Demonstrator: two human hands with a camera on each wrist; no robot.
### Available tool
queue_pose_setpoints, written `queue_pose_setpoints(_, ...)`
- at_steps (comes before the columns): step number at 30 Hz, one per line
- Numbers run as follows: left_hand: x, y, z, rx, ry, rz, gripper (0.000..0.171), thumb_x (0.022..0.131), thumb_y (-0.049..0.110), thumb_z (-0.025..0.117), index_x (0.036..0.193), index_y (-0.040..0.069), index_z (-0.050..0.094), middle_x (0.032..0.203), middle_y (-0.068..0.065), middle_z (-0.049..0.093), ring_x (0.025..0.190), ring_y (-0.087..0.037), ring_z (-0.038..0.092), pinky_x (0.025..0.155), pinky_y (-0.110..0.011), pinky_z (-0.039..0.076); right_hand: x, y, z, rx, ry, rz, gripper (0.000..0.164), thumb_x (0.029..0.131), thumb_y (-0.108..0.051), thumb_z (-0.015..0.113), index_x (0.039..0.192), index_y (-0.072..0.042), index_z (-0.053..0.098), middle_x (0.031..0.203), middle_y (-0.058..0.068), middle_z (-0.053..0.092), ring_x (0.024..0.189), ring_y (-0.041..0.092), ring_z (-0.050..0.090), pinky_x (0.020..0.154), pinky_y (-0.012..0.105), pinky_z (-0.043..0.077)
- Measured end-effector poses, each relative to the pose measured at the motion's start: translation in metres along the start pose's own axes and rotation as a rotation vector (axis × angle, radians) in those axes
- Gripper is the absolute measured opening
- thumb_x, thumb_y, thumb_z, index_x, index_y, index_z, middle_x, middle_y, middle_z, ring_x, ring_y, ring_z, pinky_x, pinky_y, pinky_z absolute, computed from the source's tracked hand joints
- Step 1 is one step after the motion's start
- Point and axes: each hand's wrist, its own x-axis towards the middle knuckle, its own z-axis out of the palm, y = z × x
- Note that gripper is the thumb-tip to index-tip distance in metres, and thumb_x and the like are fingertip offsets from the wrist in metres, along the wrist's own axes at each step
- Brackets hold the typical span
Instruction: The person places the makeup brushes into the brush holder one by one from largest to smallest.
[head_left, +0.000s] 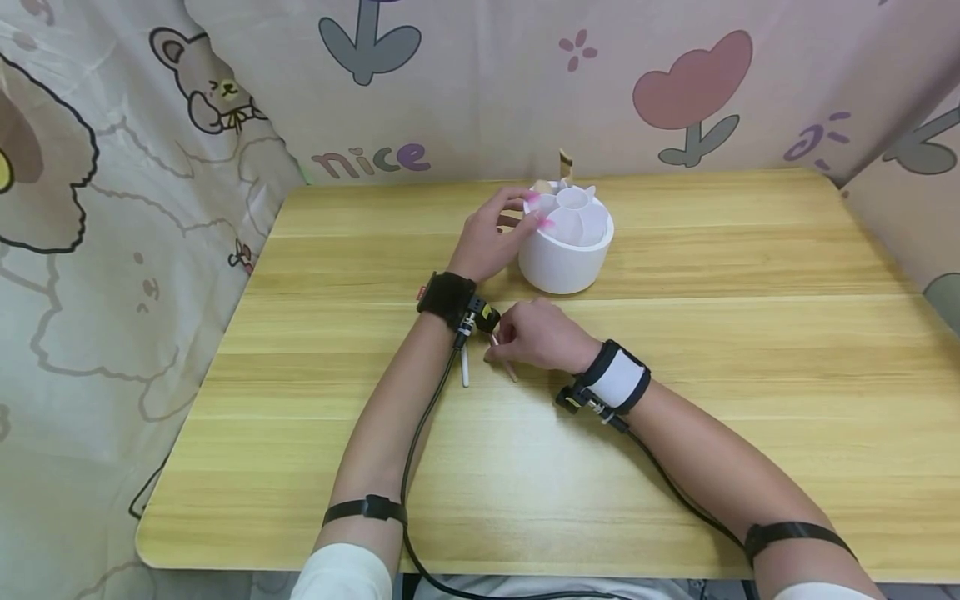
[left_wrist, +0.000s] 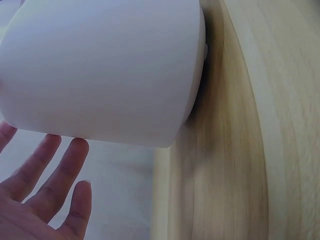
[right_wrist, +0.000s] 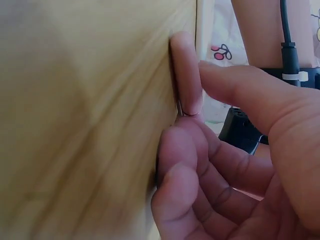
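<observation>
Near the back of the table stands a white round divided organizer (head_left: pixel 564 265), upright. My left hand (head_left: pixel 489 237) holds it at its left rim, thumb toward the front. In the left wrist view, fingertips (left_wrist: pixel 77 147) touch the smooth side of the organizer (left_wrist: pixel 110 70). Closer to me, my right hand (head_left: pixel 549 335) pinches a slim pink stick (head_left: pixel 508 367) low over the wood. The right wrist view shows the stick's rounded end (right_wrist: pixel 187 70) beside the thumb; its exact kind is unclear. A white slim stick (head_left: pixel 465 367) lies beside my left wrist, its far end hidden.
A gold-coloured piece (head_left: pixel 566 164) and a beige item (head_left: pixel 542 187) stick up from the organizer. The wooden table (head_left: pixel 712 333) meets a printed curtain (head_left: pixel 480 100) at the back. A black cable (head_left: pixel 411 467) runs along my left arm.
</observation>
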Motion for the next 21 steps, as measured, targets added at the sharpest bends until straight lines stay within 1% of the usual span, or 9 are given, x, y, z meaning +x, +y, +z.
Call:
queue_pose_setpoints(6, 0.000, 0.000, 0.000, -0.001, -0.001, 0.000, 0.040, 0.101, 0.041, 0.063, 0.137, 0.025, 0.058, 0.148, -0.005, 0.061, 0.123, -0.022, 0.066, 0.100, -0.034, 0.059, 0.000, -0.001, 0.001, 0.002, 0.002, -0.010, 0.028, 0.088, -0.038, 0.081, 0.071, -0.017, 0.073, 0.062, -0.007, 0.063, 0.055, 0.007, 0.051, 0.054, 0.022, 0.040)
queue_pose_setpoints(12, -0.001, 0.001, -0.001, -0.007, -0.003, -0.001, 0.040, 0.101, 0.042, 0.063, 0.137, 0.025, 0.058, 0.148, -0.005, 0.061, 0.124, -0.021, 0.066, 0.100, -0.034, 0.059, -0.004, -0.011, 0.001, -0.015, 0.011, -0.058, 0.028, 0.089, -0.036, 0.081, 0.073, -0.014, 0.072, 0.060, -0.006, 0.060, 0.054, 0.007, 0.049, 0.052, 0.021, 0.039)
queue_pose_setpoints(15, -0.001, 0.001, -0.001, -0.006, -0.002, -0.003, 0.040, 0.101, 0.042, 0.063, 0.136, 0.025, 0.059, 0.145, -0.005, 0.062, 0.123, -0.020, 0.066, 0.100, -0.033, 0.059, -0.006, -0.017, 0.000, -0.012, 0.015, -0.093, 0.027, 0.090, -0.034, 0.080, 0.073, -0.015, 0.072, 0.060, -0.006, 0.060, 0.054, 0.005, 0.049, 0.053, 0.020, 0.040)
queue_pose_setpoints(17, -0.001, 0.001, -0.001, -0.004, -0.002, -0.004, 0.039, 0.101, 0.043, 0.063, 0.136, 0.025, 0.059, 0.144, -0.006, 0.063, 0.123, -0.020, 0.066, 0.100, -0.032, 0.059, -0.006, -0.021, 0.001, -0.001, 0.011, -0.126, 0.023, 0.091, -0.031, 0.079, 0.075, -0.016, 0.073, 0.062, -0.007, 0.064, 0.056, 0.004, 0.052, 0.055, 0.020, 0.043)
queue_pose_setpoints(19, 0.000, 0.001, -0.002, -0.001, -0.002, -0.007, 0.039, 0.101, 0.043, 0.063, 0.136, 0.025, 0.059, 0.143, -0.006, 0.064, 0.123, -0.020, 0.066, 0.101, -0.032, 0.059, -0.007, -0.025, 0.003, -0.001, 0.006, -0.180, 0.019, 0.090, -0.030, 0.079, 0.078, -0.016, 0.075, 0.065, -0.008, 0.067, 0.059, 0.002, 0.055, 0.057, 0.019, 0.047)
queue_pose_setpoints(21, 0.000, 0.001, -0.002, 0.003, -0.004, -0.013, 0.040, 0.101, 0.044, 0.063, 0.136, 0.025, 0.058, 0.142, -0.007, 0.064, 0.122, -0.020, 0.066, 0.101, -0.031, 0.059, -0.007, -0.028, 0.006, -0.007, -0.008, -0.243, 0.014, 0.091, -0.028, 0.079, 0.085, -0.016, 0.078, 0.069, -0.008, 0.070, 0.062, 0.000, 0.057, 0.060, 0.018, 0.050)
